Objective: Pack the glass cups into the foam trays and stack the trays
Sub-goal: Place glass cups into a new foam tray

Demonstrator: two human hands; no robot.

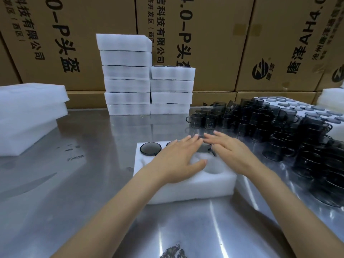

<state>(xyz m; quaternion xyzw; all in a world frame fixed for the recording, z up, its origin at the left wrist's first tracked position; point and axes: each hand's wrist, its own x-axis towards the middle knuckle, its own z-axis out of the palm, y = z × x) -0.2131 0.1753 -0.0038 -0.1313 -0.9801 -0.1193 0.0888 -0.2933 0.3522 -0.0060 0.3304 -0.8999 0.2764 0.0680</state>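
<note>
A white foam tray (186, 190) lies on the steel table in front of me. A dark glass cup (150, 148) sits in its far left pocket, and a second cup shows partly behind my left hand. My left hand (178, 161) lies flat on the tray with fingers stretched out. My right hand (230, 151) also rests flat over the tray's far right part, pressing on a dark cup (212, 150) mostly hidden beneath it. An empty round pocket (214, 167) shows between my hands. Loose dark cups (260, 123) are stacked at the right.
Two stacks of filled foam trays (149, 86) stand at the back centre. Empty foam sheets (28, 116) are piled at the left. A foam sheet with glass lids (305, 108) lies at the back right. Cardboard boxes (204, 34) wall off the table's far side.
</note>
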